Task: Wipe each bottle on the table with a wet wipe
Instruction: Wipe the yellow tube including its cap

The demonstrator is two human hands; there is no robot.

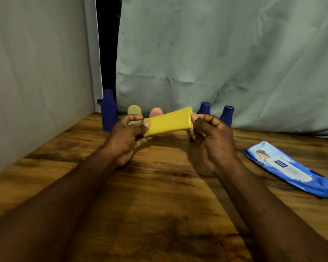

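A flat yellow bottle [169, 121] is held sideways above the wooden table [159, 186], tilted up to the right. My left hand [127, 135] grips its left end with thumb on top. My right hand [206, 137] pinches its right end; a bit of white wipe [191, 129] shows under the fingers there. Behind stand a tall blue bottle [109, 110], a pale yellow bottle [134, 110], a pink bottle [156, 112] and two small blue bottles [204, 107] [227, 115].
A blue pack of wet wipes [290, 169] lies on the table at the right. A grey cloth backdrop [216, 53] hangs behind the bottles, and a pale wall [36, 72] borders the table's left side.
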